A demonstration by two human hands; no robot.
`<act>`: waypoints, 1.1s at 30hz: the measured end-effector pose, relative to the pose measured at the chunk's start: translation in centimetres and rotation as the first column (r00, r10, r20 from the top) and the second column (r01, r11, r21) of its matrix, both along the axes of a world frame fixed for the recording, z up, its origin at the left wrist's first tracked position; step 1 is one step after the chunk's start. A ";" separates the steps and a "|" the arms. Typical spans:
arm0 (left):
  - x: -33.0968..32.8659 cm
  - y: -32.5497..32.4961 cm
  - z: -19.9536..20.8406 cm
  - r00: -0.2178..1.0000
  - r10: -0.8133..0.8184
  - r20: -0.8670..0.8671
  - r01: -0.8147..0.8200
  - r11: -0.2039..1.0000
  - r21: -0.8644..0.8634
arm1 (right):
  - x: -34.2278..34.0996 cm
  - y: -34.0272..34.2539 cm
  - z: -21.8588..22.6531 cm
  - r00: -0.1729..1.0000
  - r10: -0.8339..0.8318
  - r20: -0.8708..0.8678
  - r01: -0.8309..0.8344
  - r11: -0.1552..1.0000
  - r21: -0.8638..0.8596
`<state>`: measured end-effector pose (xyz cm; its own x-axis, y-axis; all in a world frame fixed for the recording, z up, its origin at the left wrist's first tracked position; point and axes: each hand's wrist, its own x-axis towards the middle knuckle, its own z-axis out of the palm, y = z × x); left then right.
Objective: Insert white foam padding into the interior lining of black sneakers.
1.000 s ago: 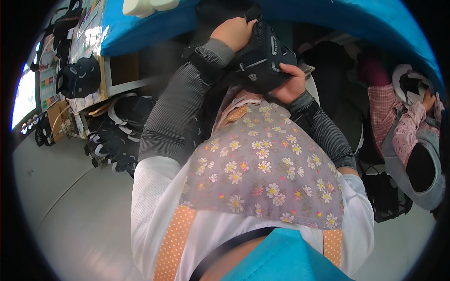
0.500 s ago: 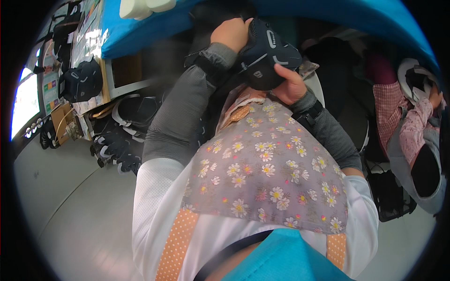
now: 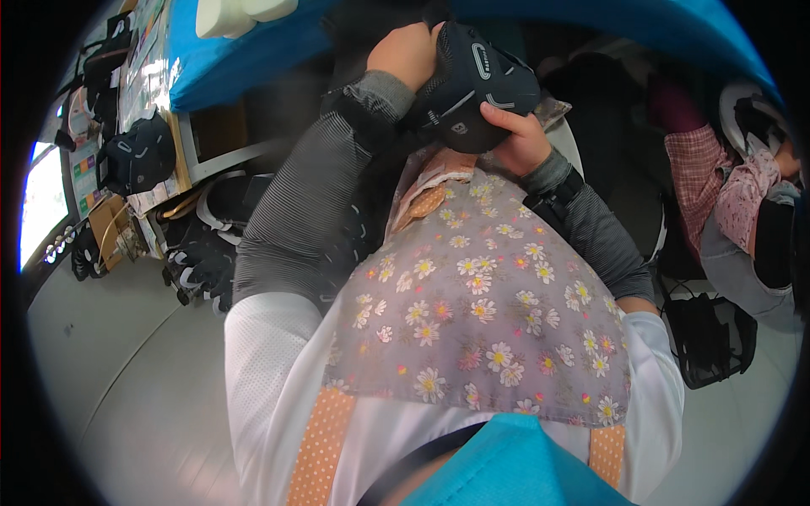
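Observation:
I hold a small, rounded black bag [image 3: 474, 88] with pale trim above my lap, just short of the blue-covered table. My left hand [image 3: 403, 56] is closed at its far left edge, with the fingertips tucked out of sight. From the right, my right hand [image 3: 521, 139] grips the near right side, thumb lying on top and the other fingers hidden beneath. A floral apron [image 3: 481, 295] covers my front below the bag.
The blue table cover [image 3: 253, 63] carries white block-like pieces [image 3: 226, 17] at the far left. A similar black bag [image 3: 139, 153] stands on the left shelf, with black pieces [image 3: 202, 266] piled below. On the right a co-worker's sleeve [image 3: 700, 160] shows near a black basket [image 3: 709, 337].
Both hands and the bag have shifted slightly up and left in the picture, along with the surroundings. The grip on the bag looks much the same.

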<state>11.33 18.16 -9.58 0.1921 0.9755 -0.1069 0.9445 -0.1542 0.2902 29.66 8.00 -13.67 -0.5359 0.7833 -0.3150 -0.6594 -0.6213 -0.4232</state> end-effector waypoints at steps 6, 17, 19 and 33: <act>-0.2 0.7 -2.1 0.989 -0.139 -0.058 0.121 0.963 -0.241 | 0.6 0.0 0.0 0.999 0.046 -0.017 -0.046 0.999 -0.022; 0.4 -1.8 2.0 0.990 0.138 0.023 -0.138 0.990 0.011 | -0.2 -0.4 2.2 0.993 -0.104 0.049 0.105 0.994 -0.019; 0.1 -1.9 1.8 0.992 0.116 0.039 -0.120 0.986 0.117 | -0.1 -0.2 1.4 0.999 -0.041 -0.017 0.041 0.999 -0.009; -1.8 0.8 -5.0 0.975 0.003 0.220 0.046 0.975 -0.217 | 0.4 0.8 -1.8 0.993 0.062 -0.099 -0.060 0.998 0.021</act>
<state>9.58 19.01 -14.54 0.2554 0.9281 -0.2708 0.8516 -0.0833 0.5176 30.07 8.76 -15.49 -0.6108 0.7532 -0.2442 -0.6600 -0.6547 -0.3686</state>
